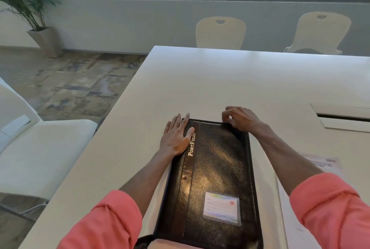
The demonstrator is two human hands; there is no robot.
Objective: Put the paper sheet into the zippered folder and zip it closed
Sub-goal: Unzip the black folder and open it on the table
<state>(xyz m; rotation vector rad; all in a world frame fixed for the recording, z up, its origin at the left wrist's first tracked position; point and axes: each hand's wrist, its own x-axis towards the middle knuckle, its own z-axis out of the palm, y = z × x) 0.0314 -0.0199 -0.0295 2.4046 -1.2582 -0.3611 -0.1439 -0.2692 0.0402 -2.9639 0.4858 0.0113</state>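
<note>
A black zippered folder (216,170) marked "PortFolio" lies closed flat on the white table (220,80), its spine to the left. My left hand (177,135) rests flat, fingers apart, on its far-left corner and the table beside it. My right hand (241,119) is curled at the folder's far-right corner, fingertips pinched at the top edge; whether they hold the zip pull is hidden. A printed paper sheet (320,162) lies on the table to the right, partly under my right forearm.
A cable-slot cover (344,117) is set into the table at the right. Two cream chairs (220,32) stand behind the far edge, a white seat (44,148) is at the left, and a potted palm (30,8) stands in the corner.
</note>
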